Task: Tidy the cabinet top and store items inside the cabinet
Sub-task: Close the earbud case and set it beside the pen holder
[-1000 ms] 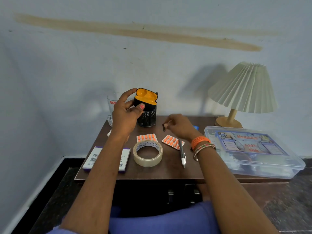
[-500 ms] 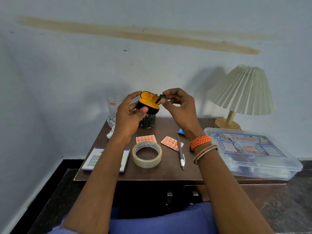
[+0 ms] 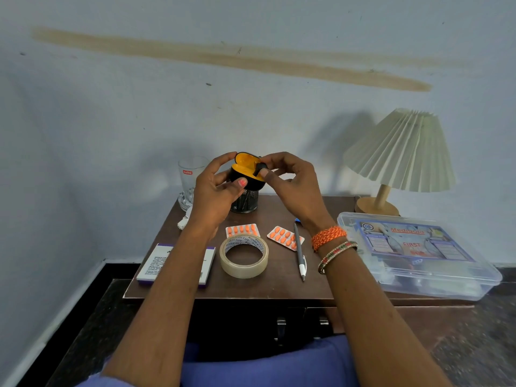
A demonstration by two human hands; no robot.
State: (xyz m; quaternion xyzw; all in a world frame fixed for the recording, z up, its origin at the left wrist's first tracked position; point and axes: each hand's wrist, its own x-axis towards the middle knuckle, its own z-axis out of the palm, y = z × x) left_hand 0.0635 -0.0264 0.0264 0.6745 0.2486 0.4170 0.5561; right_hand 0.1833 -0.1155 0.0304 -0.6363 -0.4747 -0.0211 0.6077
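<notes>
Two hands meet at frame centre, above the counter [image 3: 279, 286]: the left hand [image 3: 215, 188] grips an open black earbud case [image 3: 247, 174] with an orange interior, and the right hand [image 3: 293, 185] pinches a small black earbud [image 3: 259, 168] at the case's opening.

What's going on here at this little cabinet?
A person is putting an earbud into its open case. The left hand holds the case above the cabinet top; the right hand pinches the earbud at the case's orange inside. Tape, pill strips, a pen, a box and a first-aid kit lie unstored.
</notes>
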